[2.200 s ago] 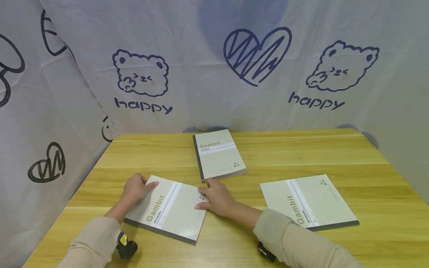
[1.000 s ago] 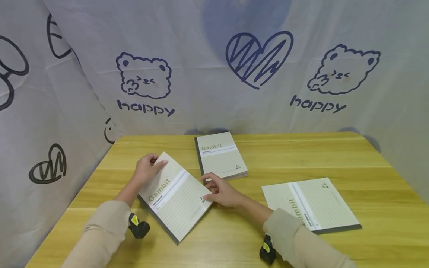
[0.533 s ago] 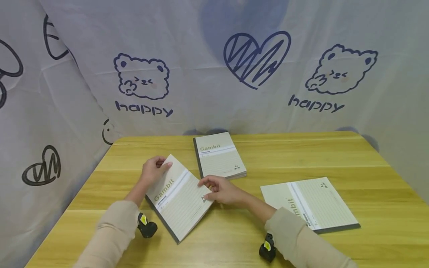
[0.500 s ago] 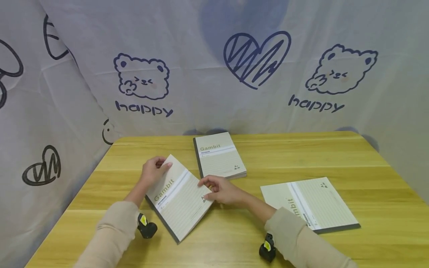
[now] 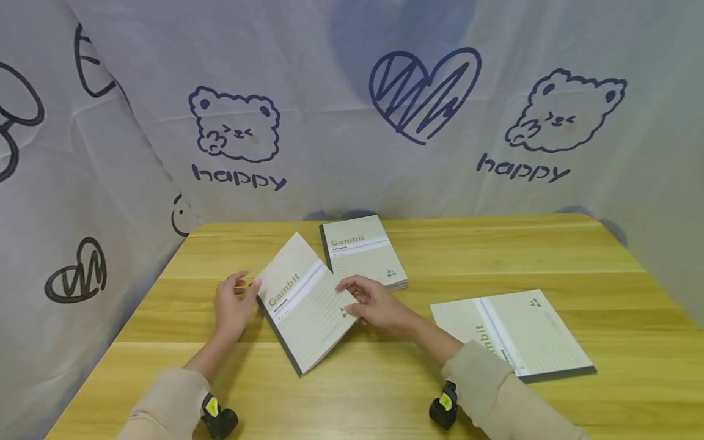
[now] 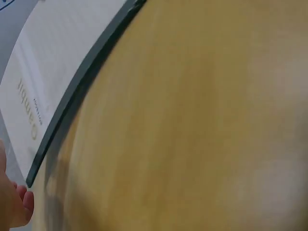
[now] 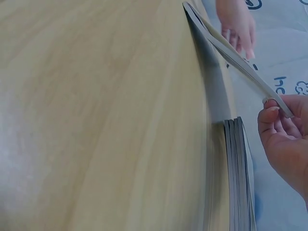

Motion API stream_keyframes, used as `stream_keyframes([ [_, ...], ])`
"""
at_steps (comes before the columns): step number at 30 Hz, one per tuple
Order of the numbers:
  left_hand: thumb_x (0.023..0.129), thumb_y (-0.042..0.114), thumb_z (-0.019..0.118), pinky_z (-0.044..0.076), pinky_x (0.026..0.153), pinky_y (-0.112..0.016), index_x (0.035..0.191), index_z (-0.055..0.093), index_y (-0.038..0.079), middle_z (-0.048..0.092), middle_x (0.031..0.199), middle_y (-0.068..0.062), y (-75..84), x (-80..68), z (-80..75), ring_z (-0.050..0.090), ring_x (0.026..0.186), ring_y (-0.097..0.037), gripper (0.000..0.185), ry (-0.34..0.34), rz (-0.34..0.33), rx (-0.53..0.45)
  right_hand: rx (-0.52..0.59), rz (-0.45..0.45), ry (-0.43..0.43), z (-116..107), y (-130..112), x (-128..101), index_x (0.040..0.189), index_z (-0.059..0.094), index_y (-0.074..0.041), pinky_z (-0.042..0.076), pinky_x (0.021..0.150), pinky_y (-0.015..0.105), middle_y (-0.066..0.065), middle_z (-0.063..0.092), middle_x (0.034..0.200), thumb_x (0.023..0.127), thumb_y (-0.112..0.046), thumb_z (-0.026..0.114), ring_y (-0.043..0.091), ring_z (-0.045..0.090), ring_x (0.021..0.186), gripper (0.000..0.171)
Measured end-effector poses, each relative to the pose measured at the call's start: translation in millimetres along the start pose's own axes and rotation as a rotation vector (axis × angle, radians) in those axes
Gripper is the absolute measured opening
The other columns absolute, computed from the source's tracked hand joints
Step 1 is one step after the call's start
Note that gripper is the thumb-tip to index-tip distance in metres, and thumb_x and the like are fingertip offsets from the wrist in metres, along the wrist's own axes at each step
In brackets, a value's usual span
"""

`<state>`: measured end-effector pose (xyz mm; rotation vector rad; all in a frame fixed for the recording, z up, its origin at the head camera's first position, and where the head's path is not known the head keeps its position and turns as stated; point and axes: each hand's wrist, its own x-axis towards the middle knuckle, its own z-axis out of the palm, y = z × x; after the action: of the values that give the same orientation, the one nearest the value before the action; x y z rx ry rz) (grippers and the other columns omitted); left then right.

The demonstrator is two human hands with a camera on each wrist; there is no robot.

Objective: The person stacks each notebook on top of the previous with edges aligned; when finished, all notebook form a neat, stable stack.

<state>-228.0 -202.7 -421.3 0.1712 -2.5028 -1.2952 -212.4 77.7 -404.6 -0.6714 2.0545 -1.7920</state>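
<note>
My right hand (image 5: 379,305) pinches the right edge of a pale notebook (image 5: 308,305), thumb on the cover and fingers beyond the edge. The right wrist view shows the notebook (image 7: 240,65) lifted off the wood and tilted. Its cover reads Gambit and its dark spine faces the near left. My left hand (image 5: 233,305) is beside the notebook's left corner with fingers loosely spread; whether the thumb tip touches it I cannot tell. In the left wrist view, only part of the left hand (image 6: 17,204) shows, by the spine's end.
Behind the held notebook lies a stack of several matching notebooks (image 5: 363,253). Another notebook (image 5: 528,333) lies at the right, partly covered by the right sleeve (image 5: 478,373). A printed white cloth (image 5: 330,146) hangs behind the wooden table (image 5: 385,391).
The notebook has turned from lying at the left and been lifted, moving right and back toward the stack. My left hand has let go of its upper left edge; my right hand keeps its pinch.
</note>
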Motion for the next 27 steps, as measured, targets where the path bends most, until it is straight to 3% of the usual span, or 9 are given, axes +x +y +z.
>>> stream_keyframes([
  [7, 0.092, 0.019, 0.057, 0.047, 0.090, -0.043, 0.130, 0.046, -0.002, 0.052, 0.113, -0.025, 5.8, -24.4, 12.4, 0.055, 0.102, -0.036, 0.045, -0.072, -0.027, -0.073, 0.029, 0.011, 0.100, -7, 1, -2, 0.122, 0.048, 0.005, 0.039, 0.048, 0.019, 0.019, 0.053, 0.105, 0.086, 0.007, 0.053, 0.006, 0.048, 0.059, 0.036],
  [18, 0.093, 0.017, 0.056, 0.052, 0.073, -0.025, 0.131, 0.048, 0.003, 0.058, 0.109, -0.024, 27.1, -51.7, 34.8, 0.062, 0.096, -0.030, 0.041, -0.189, -0.118, -0.180, 0.083, 0.003, 0.180, -23, 2, -4, 0.126, 0.046, 0.002, 0.041, 0.051, 0.019, 0.009, 0.052, 0.104, 0.088, 0.005, 0.053, 0.006, 0.049, 0.063, 0.039],
  [22, 0.091, 0.012, 0.057, 0.052, 0.068, -0.022, 0.130, 0.048, 0.001, 0.057, 0.106, -0.023, 36.6, -57.9, 40.5, 0.062, 0.084, -0.018, 0.041, -0.228, -0.132, -0.264, 0.118, -0.012, 0.211, -28, 5, -3, 0.126, 0.044, 0.005, 0.040, 0.050, 0.018, 0.007, 0.053, 0.102, 0.087, 0.007, 0.052, 0.005, 0.051, 0.063, 0.040],
  [27, 0.089, 0.008, 0.060, 0.048, 0.062, -0.016, 0.127, 0.050, -0.002, 0.058, 0.103, -0.017, 46.5, -61.4, 47.4, 0.056, 0.074, -0.004, 0.040, -0.221, -0.165, -0.367, 0.135, 0.003, 0.271, -32, 6, -3, 0.126, 0.045, 0.005, 0.041, 0.052, 0.018, 0.005, 0.053, 0.100, 0.086, 0.007, 0.053, 0.005, 0.051, 0.065, 0.042],
])
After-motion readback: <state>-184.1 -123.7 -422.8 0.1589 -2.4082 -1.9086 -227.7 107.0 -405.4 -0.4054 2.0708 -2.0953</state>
